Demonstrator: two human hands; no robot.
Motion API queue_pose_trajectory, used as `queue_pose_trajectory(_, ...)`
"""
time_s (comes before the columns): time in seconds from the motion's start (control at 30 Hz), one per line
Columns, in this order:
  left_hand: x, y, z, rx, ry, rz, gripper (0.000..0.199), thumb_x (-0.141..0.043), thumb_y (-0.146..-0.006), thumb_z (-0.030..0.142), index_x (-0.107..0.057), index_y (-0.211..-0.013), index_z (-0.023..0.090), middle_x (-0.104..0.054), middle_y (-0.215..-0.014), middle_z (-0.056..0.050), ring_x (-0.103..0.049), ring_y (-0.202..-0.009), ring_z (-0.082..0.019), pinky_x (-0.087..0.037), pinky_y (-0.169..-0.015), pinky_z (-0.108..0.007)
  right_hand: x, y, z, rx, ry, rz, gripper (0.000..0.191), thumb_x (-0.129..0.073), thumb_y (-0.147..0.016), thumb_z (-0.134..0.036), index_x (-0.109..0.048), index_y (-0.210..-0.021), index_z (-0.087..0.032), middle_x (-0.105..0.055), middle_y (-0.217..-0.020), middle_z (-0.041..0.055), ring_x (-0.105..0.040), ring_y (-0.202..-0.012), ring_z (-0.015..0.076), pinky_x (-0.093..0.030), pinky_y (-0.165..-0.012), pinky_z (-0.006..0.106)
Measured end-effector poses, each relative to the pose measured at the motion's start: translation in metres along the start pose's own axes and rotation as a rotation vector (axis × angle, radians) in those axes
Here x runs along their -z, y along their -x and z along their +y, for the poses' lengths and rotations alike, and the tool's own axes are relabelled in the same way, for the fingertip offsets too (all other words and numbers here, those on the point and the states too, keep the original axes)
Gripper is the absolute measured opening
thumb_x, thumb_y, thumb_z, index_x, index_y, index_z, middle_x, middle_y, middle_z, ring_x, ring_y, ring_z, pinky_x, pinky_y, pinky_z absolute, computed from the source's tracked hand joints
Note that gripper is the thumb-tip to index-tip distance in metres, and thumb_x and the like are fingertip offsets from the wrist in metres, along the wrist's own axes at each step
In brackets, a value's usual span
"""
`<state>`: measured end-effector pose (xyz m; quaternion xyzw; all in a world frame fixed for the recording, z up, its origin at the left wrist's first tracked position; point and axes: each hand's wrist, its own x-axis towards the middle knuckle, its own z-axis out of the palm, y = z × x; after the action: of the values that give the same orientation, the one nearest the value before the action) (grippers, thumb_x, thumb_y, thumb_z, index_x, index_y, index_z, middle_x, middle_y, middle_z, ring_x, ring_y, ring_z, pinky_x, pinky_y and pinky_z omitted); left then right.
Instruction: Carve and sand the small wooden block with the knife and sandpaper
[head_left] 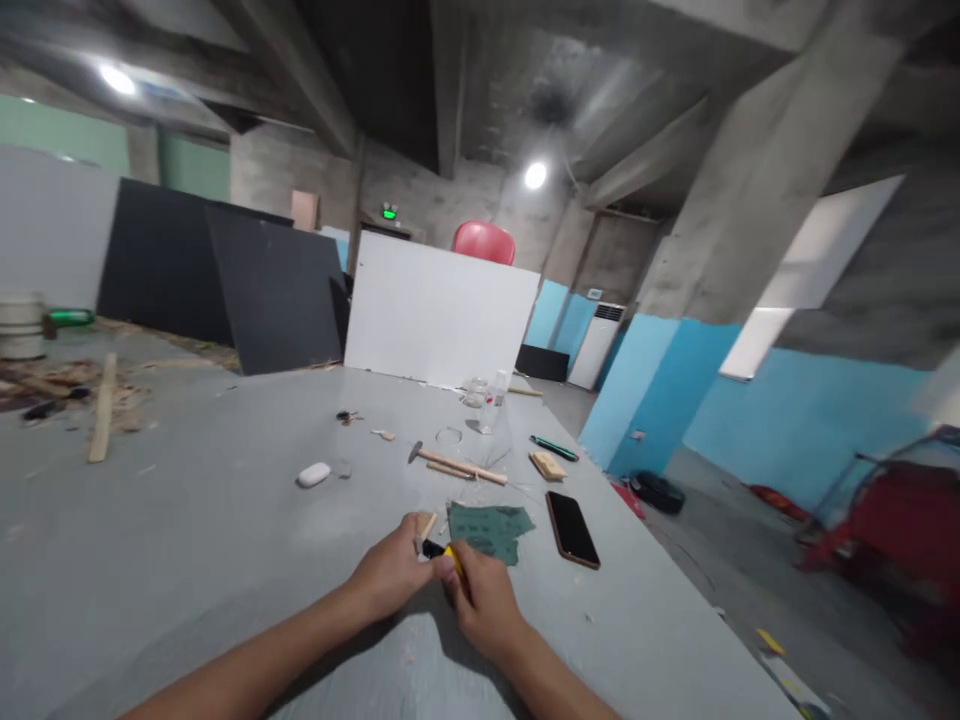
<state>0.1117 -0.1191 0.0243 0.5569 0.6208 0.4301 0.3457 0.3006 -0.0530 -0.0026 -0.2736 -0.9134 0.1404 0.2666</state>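
Observation:
My right hand (484,598) is closed on a yellow and black cutter (453,558), whose dark front end points left toward my other hand. Pinched in the fingers of my left hand (394,570) is a small light wooden piece (427,525). The two hands almost meet above the grey table, and the cutter's tip is at the wooden piece; whether it touches is too small to tell. Just beyond them lies a torn green sheet (491,530). A dark phone (573,530) rests to the right of the sheet.
Farther back on the table (247,500) lie a hammer (461,464), a white mouse-like object (314,474), a wooden block (547,466) and a green-black cutter (554,447). A clear bottle (491,405) stands near the white panel (442,310). A wooden strip (103,410) lies at left.

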Motion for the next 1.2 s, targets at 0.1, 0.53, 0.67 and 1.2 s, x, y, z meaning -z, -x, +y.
queue_pose_trajectory(0.1, 0.000, -0.013, -0.006, 0.024, -0.138, 0.008, 0.057, -0.073, -0.075, 0.053, -0.056, -0.121, 0.024, -0.072, -0.114, -0.008, -0.065, -0.106, -0.031, -0.044, -0.087, -0.033, -0.004, 0.000, 0.003, -0.027, 0.061, 0.056, 0.024, -0.039, -0.103, -0.034, -0.056, -0.095, -0.020, -0.071, -0.087, 0.0054, -0.064, -0.073, 0.0179, -0.029, -0.064, 0.028)
queue_pose_trajectory(0.53, 0.000, -0.012, -0.015, -0.094, -0.498, 0.071, 0.035, -0.052, -0.093, 0.049, -0.056, -0.116, 0.022, -0.072, -0.114, -0.013, -0.070, -0.106, -0.037, -0.044, -0.081, -0.037, -0.016, -0.007, -0.003, -0.201, 0.151, 0.364, 0.040, -0.038, -0.105, -0.048, -0.062, -0.092, -0.018, -0.071, -0.074, 0.0069, -0.064, -0.063, 0.0197, -0.028, -0.057, 0.027)
queue_pose_trajectory(0.67, -0.006, 0.002, -0.012, -0.184, -0.524, 0.072, 0.047, -0.064, -0.086, 0.038, -0.053, -0.128, 0.021, -0.065, -0.131, -0.015, -0.067, -0.115, -0.034, -0.044, -0.087, -0.035, -0.004, -0.009, -0.024, -0.224, 0.079, 0.383, 0.042, -0.040, -0.104, -0.049, -0.063, -0.090, -0.017, -0.069, -0.075, 0.0052, -0.061, -0.065, 0.0179, -0.033, -0.061, 0.026)
queue_pose_trajectory(1.2, 0.002, -0.008, -0.020, -0.067, -0.323, 0.104, 0.054, -0.068, -0.079, 0.043, -0.047, -0.126, 0.024, -0.069, -0.107, -0.005, -0.067, -0.094, -0.026, -0.039, -0.073, -0.028, 0.015, -0.002, -0.019, -0.095, -0.092, 0.007, 0.038, -0.051, -0.100, -0.038, -0.065, -0.130, -0.020, -0.076, -0.102, 0.0073, -0.070, -0.087, 0.0201, -0.045, -0.076, 0.028)
